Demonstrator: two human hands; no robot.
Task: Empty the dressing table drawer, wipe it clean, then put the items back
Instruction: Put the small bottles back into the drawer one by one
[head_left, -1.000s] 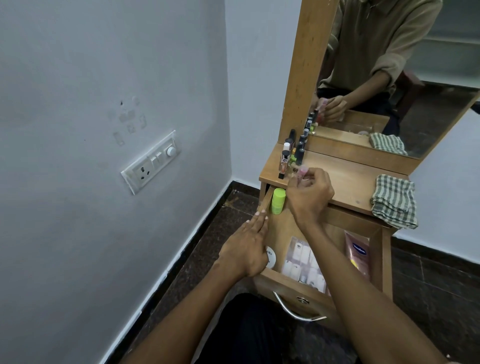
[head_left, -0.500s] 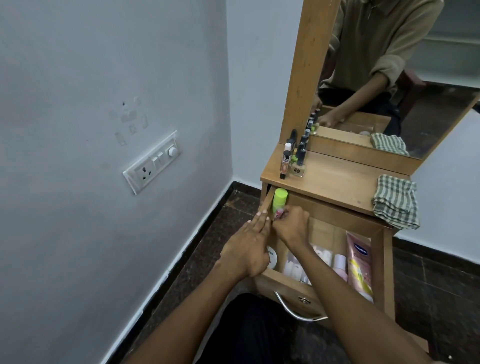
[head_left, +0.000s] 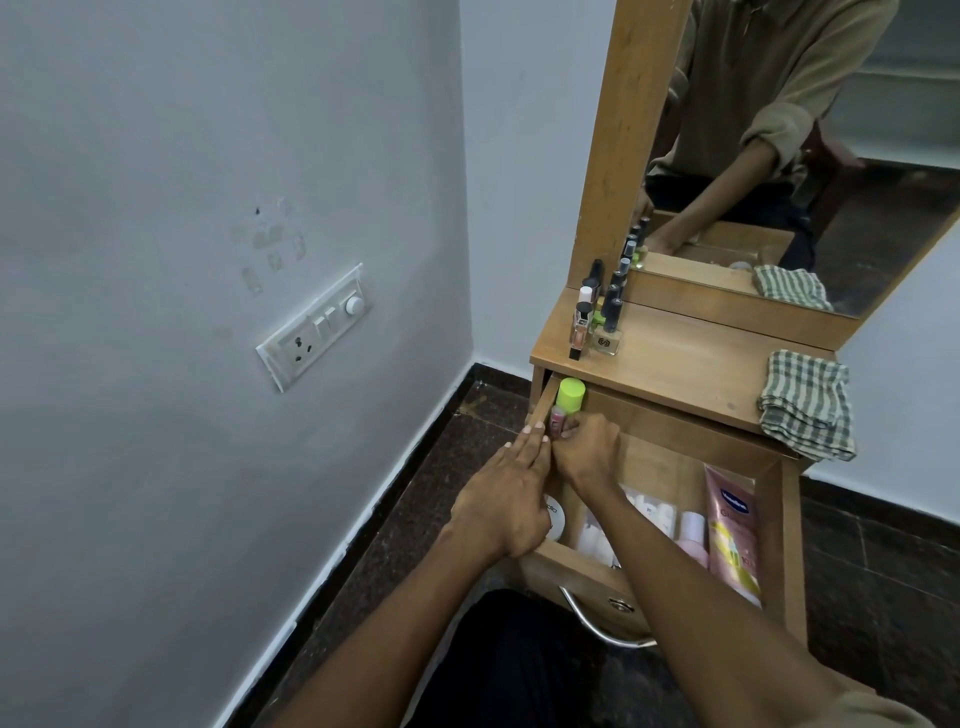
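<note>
The drawer (head_left: 566, 564) of the wooden dressing table (head_left: 670, 364) stands pulled out toward the person sitting in front of it. The left hand (head_left: 506, 499) lies flat along the drawer's left wall, fingers straight and close together, their tips reaching toward the far left corner. The right hand (head_left: 587, 449) reaches into that same corner with its fingers curled, pinching a small pink bottle (head_left: 712, 418) held upright just beside a container with a bright green cap (head_left: 570, 393), which stands at the far left of the drawer. Nearer in the drawer lie a round white tub (head_left: 555, 514) partly under the left hand, several white and pale pink bottles (head_left: 691, 535) lying on their sides, and a pink tube (head_left: 732, 535) along the right wall. On the table top, a cluster of nail polish bottles (head_left: 597, 317) stands at the far left against the mirror (head_left: 831, 156), and a folded green checked cloth (head_left: 805, 405) rests on the right edge, hanging slightly over it.
</note>
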